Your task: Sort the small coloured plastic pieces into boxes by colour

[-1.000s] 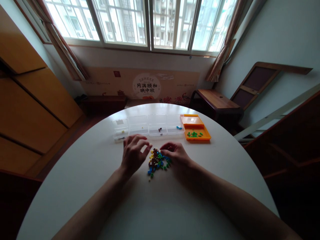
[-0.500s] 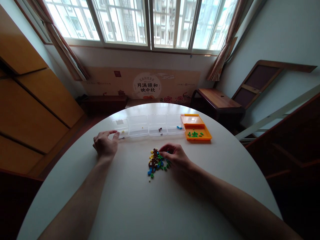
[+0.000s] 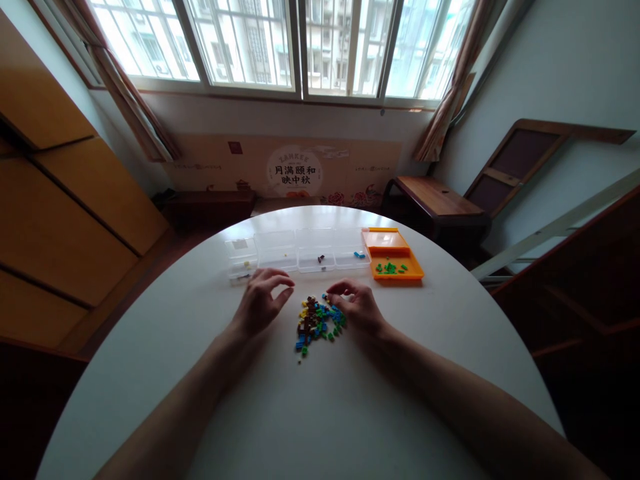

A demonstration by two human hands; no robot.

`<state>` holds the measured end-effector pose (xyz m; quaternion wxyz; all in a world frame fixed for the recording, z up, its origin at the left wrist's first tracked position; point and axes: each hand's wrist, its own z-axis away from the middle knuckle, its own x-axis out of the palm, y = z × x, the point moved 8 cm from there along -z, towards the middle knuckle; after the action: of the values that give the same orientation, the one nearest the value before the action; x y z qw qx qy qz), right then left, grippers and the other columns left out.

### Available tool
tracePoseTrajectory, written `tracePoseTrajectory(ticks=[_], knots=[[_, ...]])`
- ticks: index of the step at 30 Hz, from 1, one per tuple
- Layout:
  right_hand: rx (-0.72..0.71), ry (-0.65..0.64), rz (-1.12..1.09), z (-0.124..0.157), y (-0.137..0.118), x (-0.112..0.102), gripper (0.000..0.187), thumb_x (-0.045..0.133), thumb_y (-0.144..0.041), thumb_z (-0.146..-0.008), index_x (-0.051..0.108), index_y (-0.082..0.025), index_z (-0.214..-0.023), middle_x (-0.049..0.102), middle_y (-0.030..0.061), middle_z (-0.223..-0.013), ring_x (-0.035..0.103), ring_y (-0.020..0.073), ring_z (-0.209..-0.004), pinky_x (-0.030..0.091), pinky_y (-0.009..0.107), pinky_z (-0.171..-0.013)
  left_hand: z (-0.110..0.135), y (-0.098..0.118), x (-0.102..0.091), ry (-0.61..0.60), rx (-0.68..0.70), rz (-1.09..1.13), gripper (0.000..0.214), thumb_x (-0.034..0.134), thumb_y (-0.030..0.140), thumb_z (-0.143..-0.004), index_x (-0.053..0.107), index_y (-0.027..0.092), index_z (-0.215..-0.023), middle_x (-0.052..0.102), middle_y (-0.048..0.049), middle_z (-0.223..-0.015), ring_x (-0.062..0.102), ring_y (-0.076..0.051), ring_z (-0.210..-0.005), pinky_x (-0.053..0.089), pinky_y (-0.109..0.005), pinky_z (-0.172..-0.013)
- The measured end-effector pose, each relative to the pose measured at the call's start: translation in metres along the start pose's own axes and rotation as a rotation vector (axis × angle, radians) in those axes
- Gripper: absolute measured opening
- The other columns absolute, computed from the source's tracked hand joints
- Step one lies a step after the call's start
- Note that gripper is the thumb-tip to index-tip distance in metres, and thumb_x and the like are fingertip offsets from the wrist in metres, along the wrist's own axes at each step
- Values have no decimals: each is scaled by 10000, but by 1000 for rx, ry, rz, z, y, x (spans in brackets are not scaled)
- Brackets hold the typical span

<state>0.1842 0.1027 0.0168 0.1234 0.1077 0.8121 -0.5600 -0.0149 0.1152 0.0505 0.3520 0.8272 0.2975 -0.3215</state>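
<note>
A small heap of toy building bricks point(image 3: 309, 319) in brown, yellow, blue and green lies on the white table. My left hand point(image 3: 261, 300) hovers left of the heap, its thumb and fingers apart with nothing between them. At the heap's far right edge is my right hand point(image 3: 359, 305), thumb and index finger brought close together in a pinch. Tiny blue and dark bricks show right at those fingertips; whether they are gripped or only touched is hard to make out.
Behind the hands stands a row of clear plastic compartments point(image 3: 276, 262) with a few bricks inside. Joined at its right end is an orange box point(image 3: 415, 272) holding several green bricks. The round white table point(image 3: 280, 413) curves away at both sides.
My left hand has left the leftmost clear compartment and moved right, towards the heap. My right hand has shifted slightly right and away from the heap's middle, uncovering more blue and green bricks.
</note>
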Motion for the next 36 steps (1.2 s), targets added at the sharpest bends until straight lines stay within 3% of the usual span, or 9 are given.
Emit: tracePoseTrajectory(ticks=[2,5,21,26,36], knots=[[-26,-4,35,1,-3,0,73,643,-231,-764,704,-195,-783,703,23,-783,591,158,-755,449,285,-718,4,12,16,-121,52,22,87,622,255,-825,706,238,-837,669,-36,-990,559,-221,-994,434,-408,-918],[-32,-7,59,2,-5,0,63,650,-221,-763,703,-195,-785,701,24,-788,592,161,-758,447,285,-714,8,18,26,-194,63,-1,85,630,223,-821,711,251,-826,667,-31,-1008,542,-229,-1017,416,-432,-929],[-47,-7,101,2,-5,1,60,654,-182,-766,707,-202,-786,702,22,-792,592,169,-773,455,298,-730,10,21,25,-204,103,-47,97,612,215,-845,680,226,-776,672,-29,-993,536,-234,-998,412,-426,-892],[-65,-5,124,2,-7,0,66,657,-173,-771,710,-204,-795,694,21,-791,593,166,-773,465,296,-737,9,29,21,-140,143,-29,104,597,203,-867,653,209,-779,666,-37,-991,539,-219,-999,415,-405,-896],[-203,-133,177,8,-24,12,163,616,-163,-835,749,-226,-906,692,40,-837,588,185,-844,467,318,-803,9,69,10,11,281,-9,51,588,211,-890,622,206,-854,672,-29,-953,542,-195,-998,417,-357,-866]])
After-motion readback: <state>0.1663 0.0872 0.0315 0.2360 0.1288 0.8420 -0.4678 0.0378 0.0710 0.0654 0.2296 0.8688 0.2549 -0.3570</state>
